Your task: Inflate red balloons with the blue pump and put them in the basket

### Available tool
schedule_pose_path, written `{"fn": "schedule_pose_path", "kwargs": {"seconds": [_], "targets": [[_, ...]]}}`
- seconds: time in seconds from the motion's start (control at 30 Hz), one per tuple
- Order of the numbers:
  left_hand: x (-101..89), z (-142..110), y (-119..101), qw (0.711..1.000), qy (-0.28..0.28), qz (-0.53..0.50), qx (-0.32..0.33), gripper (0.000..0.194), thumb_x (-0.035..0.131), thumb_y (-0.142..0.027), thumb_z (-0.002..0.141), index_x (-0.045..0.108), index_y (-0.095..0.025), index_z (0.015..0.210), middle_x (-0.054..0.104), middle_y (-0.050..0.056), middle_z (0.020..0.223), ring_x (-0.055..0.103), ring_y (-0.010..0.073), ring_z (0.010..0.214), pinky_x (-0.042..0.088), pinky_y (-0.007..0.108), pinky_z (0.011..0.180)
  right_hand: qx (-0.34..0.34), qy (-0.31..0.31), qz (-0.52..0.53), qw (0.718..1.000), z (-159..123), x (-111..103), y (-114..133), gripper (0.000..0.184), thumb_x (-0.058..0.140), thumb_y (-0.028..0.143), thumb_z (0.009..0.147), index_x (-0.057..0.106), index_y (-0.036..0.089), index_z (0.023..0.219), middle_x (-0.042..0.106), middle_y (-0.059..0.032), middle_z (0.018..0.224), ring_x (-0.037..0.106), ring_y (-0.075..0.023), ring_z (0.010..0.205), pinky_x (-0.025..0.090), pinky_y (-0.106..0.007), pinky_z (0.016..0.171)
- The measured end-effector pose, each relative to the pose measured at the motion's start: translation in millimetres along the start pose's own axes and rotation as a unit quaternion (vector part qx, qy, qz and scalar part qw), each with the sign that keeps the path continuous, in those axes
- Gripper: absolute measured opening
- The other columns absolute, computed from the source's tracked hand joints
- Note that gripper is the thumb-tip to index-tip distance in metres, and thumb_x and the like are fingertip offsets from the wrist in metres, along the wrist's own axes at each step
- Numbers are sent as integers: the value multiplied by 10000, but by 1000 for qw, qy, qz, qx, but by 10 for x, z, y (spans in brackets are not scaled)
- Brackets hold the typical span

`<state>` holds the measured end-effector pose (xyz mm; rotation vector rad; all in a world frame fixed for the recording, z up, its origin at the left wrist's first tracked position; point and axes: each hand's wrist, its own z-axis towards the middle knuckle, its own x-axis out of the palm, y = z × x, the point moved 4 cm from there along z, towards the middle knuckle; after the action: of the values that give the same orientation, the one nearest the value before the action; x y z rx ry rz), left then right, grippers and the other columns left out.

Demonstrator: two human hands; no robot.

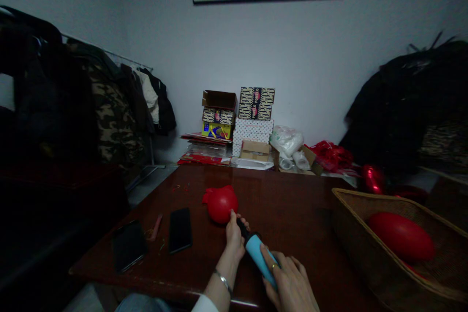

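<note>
A small, partly filled red balloon (pixel 222 206) sits at the black nozzle end of a light-blue hand pump (pixel 258 256), just above the table. My left hand (pixel 236 235) is closed where the balloon's neck meets the nozzle, its thumb against the balloon. The neck itself is hidden behind the fingers. My right hand (pixel 290 280) wraps round the blue barrel of the pump, nearer to me. The pump slants from lower right to upper left.
On the brown table (pixel 292 204) lie two dark phones (pixel 180 230) and a reddish strip (pixel 156 227), left of my hands. At right, a wicker basket (pixel 343 224) holds a larger red balloon (pixel 402 236). Boxes (pixel 253 129) are stacked by the wall; coats (pixel 109 112) hang at left.
</note>
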<state>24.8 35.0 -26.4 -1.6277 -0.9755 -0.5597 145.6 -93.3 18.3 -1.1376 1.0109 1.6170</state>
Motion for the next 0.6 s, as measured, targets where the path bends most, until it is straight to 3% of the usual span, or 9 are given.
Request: {"fn": "schedule_pose_path", "kwargs": {"seconds": [0.2,0.33,0.6], "targets": [[-30,89,-20,1000,-5,-10,19,410,604,-546,721,411,-185,688,404,-63,483,381,61,378,292,178,375,-4,-28,-16,999,-22,22,-4,603,494,215,744,390,307,1331,604,-54,1131,574,-228,1000,363,-441,928],[-39,137,-37,1000,-2,-13,18,402,600,-534,729,405,-187,676,398,-66,487,366,54,367,269,173,363,-55,-61,-20,996,-60,89,-56,626,492,239,763,324,335,1358,602,-36,1139,589,-210,966,395,-411,895],[-130,244,-138,999,-14,-15,36,381,584,-509,756,407,-183,667,419,-59,508,376,51,374,279,172,375,-105,-111,-49,987,-326,224,-326,725,527,308,753,202,352,1400,619,3,1140,616,-191,944,444,-352,819]]}}
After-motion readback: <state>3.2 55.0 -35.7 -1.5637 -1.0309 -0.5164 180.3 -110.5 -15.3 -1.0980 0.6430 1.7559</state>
